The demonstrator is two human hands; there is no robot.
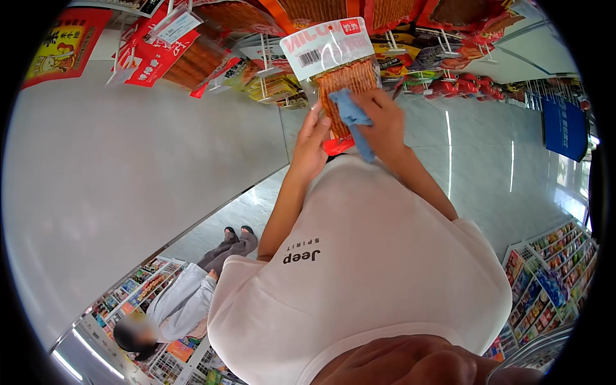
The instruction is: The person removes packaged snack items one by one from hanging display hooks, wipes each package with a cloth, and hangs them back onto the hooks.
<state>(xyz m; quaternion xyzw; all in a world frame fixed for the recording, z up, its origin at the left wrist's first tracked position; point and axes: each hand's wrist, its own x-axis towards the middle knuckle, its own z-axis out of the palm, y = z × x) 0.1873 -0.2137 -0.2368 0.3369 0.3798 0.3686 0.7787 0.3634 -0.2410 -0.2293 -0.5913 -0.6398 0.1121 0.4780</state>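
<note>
A clear snack package (330, 80) with a white printed top and reddish-brown strips inside is held upright in front of my chest. My left hand (310, 144) grips its left edge, fingers closed on it. On the package's front lies a blue cloth (351, 112), bunched in my right hand (384, 122), whose fingers are closed round it. One end of the cloth hangs down past the red bottom edge of the package. The fingertips of my right hand are partly hidden by the cloth.
Hooks with hanging snack packs (154, 58) run along the top. A person (183, 301) stands at lower left by stocked shelves (138, 285). More shelves (545, 282) are at lower right. A blue panel (564, 127) stands at far right. A pale smooth surface (141, 154) spans the left.
</note>
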